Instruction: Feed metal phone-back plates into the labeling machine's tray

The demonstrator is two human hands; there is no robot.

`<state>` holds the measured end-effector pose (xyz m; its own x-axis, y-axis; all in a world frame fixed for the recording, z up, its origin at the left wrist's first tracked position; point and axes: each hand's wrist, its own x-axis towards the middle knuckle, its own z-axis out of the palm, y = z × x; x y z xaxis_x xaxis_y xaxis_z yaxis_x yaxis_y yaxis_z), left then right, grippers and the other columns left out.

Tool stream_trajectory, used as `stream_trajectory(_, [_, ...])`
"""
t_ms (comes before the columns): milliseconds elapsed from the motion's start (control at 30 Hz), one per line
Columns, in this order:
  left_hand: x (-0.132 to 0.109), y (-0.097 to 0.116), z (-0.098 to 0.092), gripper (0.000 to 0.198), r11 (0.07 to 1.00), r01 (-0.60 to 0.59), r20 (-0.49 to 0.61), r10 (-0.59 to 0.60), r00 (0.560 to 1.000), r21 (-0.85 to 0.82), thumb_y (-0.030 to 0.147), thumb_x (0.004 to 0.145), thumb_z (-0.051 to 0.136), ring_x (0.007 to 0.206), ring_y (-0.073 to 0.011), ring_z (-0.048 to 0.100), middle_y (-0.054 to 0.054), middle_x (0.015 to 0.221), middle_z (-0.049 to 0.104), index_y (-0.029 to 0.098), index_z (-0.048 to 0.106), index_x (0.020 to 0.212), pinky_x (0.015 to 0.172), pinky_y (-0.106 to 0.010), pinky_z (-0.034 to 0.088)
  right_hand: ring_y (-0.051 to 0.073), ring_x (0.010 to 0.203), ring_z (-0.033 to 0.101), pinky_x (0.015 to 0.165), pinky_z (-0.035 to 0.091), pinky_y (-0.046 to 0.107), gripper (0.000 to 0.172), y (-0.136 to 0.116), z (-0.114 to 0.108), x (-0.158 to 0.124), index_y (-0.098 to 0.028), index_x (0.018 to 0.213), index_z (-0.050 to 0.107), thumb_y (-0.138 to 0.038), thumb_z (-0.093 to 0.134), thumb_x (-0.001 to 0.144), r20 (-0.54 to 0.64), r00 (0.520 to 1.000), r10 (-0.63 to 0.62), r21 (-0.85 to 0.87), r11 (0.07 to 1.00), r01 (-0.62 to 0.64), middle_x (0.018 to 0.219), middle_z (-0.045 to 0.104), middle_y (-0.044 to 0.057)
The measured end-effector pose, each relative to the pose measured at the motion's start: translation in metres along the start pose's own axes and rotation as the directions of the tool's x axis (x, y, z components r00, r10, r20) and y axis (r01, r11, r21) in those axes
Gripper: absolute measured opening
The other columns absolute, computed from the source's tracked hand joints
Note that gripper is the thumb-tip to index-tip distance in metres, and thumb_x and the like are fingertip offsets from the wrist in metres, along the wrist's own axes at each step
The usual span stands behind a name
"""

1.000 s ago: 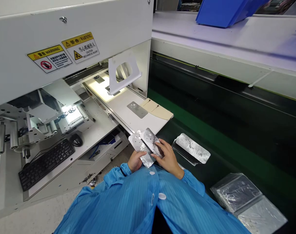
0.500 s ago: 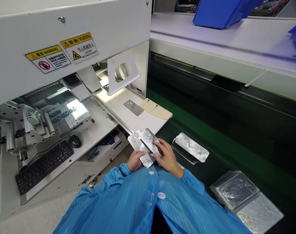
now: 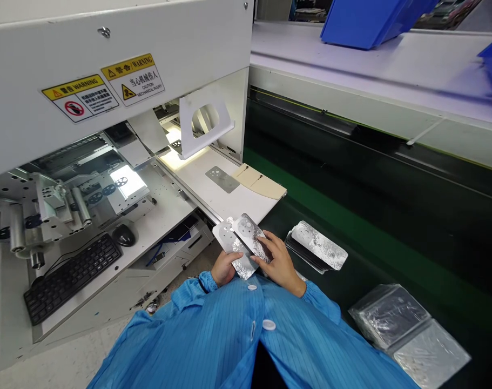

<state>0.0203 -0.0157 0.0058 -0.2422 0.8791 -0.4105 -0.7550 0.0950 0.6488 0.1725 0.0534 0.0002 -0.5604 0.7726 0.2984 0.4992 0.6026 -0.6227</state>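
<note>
Head view: the left hand pinches the near end of the lower plate. The right hand is clasped over the top plate, which is fanned across it. Both plates are silvery, and their long axes run away and leftward to the white tray just beyond. A stack of plates lies nearer the right hand.

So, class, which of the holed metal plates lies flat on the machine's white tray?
The dull grey plate beside the beige card. Two shiny plates sit in the left hand and right hand; another tops the stack on the belt.
</note>
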Motion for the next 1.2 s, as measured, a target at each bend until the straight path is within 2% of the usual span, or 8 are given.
stream_trajectory(667, [0.004, 0.000, -0.002, 0.059, 1.000, 0.006, -0.012, -0.006, 1.000, -0.010, 0.015, 0.052, 0.073, 0.099, -0.0325, 0.062, -0.009, 0.083, 0.072, 0.013, 0.063, 0.110, 0.095, -0.047, 0.040, 0.030, 0.118, 0.048, 0.096, 0.042, 0.049, 0.051, 0.003, 0.001, 0.004, -0.024, 0.121, 0.055, -0.053, 0.058, 0.079, -0.001, 1.000, 0.004, 0.010, 1.000, -0.004, 0.129, 0.050, 0.012])
stream_trajectory(1000, [0.004, 0.002, 0.003, 0.061, 1.000, -0.001, -0.036, 0.000, 0.999, -0.016, 0.018, 0.050, 0.074, 0.102, -0.0329, 0.061, -0.011, 0.095, 0.072, 0.013, 0.062, 0.110, 0.093, -0.044, 0.042, 0.029, 0.118, 0.047, 0.097, 0.042, 0.049, 0.050, 0.009, 0.002, 0.009, -0.022, 0.120, 0.055, -0.051, 0.058, 0.080, -0.020, 1.000, 0.002, -0.011, 1.000, -0.003, 0.129, 0.049, 0.013])
stream_trajectory(1200, [0.002, 0.006, -0.002, 0.054, 0.999, 0.053, 0.087, -0.052, 0.995, -0.002, 0.020, 0.059, 0.071, 0.109, -0.0341, 0.058, -0.015, 0.103, 0.070, 0.011, 0.062, 0.112, 0.096, -0.045, 0.041, 0.031, 0.116, 0.047, 0.095, 0.042, 0.050, 0.046, 0.023, 0.001, 0.027, -0.022, 0.119, 0.056, -0.048, 0.056, 0.081, -0.058, 0.998, 0.016, -0.082, 0.996, -0.021, 0.128, 0.048, 0.013])
